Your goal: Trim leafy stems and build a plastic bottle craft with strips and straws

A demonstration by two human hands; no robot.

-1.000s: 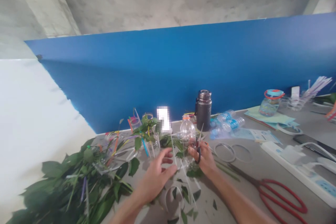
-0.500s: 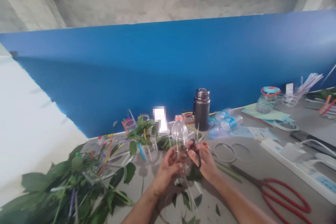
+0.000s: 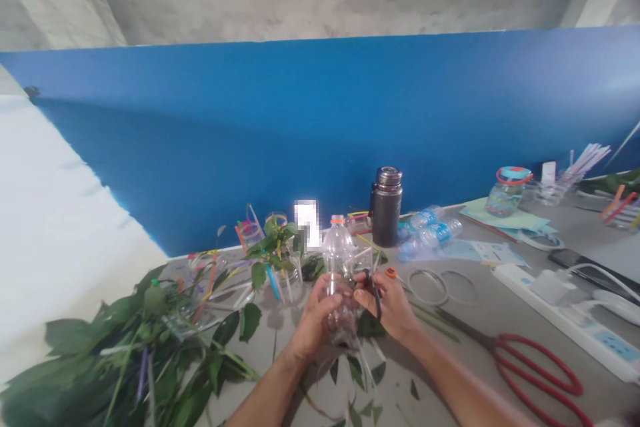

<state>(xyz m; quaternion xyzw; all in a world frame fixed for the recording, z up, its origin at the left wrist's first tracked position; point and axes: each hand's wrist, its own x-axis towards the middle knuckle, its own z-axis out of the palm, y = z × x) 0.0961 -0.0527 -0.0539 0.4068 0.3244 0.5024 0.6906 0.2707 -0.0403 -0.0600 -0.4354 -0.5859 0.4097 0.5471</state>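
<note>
Clear plastic bottle [image 3: 339, 245]: upright between our two hands, orange ring at its neck; we cannot tell whether its base touches the table [image 3: 493, 303].
Left hand [image 3: 319, 317]: fingers curled around the bottle's lower body, gap closed on it.
Right hand [image 3: 393, 307]: fingers bent around the small scissors [image 3: 377, 298], dark handles in the grip, blades pointing up; fingertips just beside the bottle, contact not clear to us.
Leaf scraps [image 3: 355, 371]: scattered on our side of the bottle, between our forearms.
Leafy stems [image 3: 70, 380]: a heap crowding the space to our left.
Sprig [image 3: 273, 247]: beyond the left hand, near the wall.
Flask [image 3: 387, 213]: dark, upright, behind the right hand.
Water bottles [image 3: 440, 235]: two, lying right of the flask.
Red-handled scissors [image 3: 493, 341]: large, flat on the table, right of our right forearm.
Power strip [image 3: 511, 283]: farther right, plugs fitted, phone [image 3: 565, 259] just behind it.
</note>
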